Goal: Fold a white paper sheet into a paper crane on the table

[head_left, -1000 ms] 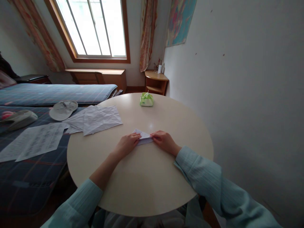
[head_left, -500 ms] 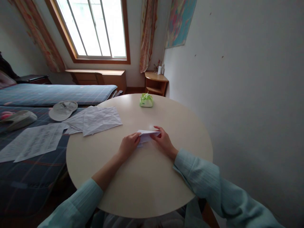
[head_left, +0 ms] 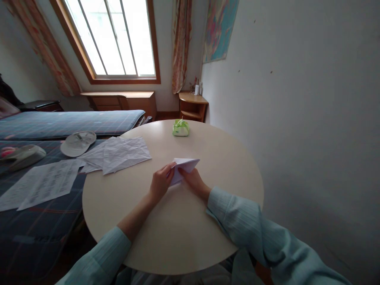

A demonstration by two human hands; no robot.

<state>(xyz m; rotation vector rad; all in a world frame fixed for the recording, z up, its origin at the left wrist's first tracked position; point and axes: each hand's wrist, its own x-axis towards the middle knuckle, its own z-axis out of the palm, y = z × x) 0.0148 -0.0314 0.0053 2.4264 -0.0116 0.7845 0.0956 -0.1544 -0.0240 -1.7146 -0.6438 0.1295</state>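
Between my two hands, over the middle of the round table (head_left: 166, 245), is a folded sheet of white paper (head_left: 185, 163) with a pointed corner toward the right. My left hand (head_left: 160, 181) pinches its left edge, fingers closed. With the thumb on the near face, my right hand (head_left: 193, 182) grips the paper from the right; its other fingers are mostly hidden behind the paper.
Creased white sheets (head_left: 126, 154) lie across the table's left edge. A green tissue pack (head_left: 181, 128) stands at the far side. On the bed at left are printed sheets (head_left: 50, 180), a pale cap (head_left: 77, 144) and a grey-white object (head_left: 28, 155). A wall (head_left: 311, 138) rises on the right.
The folded paper has tilted up, showing more of its near face. My right hand has shifted left, closer to my left hand. The whole view has shifted slightly.
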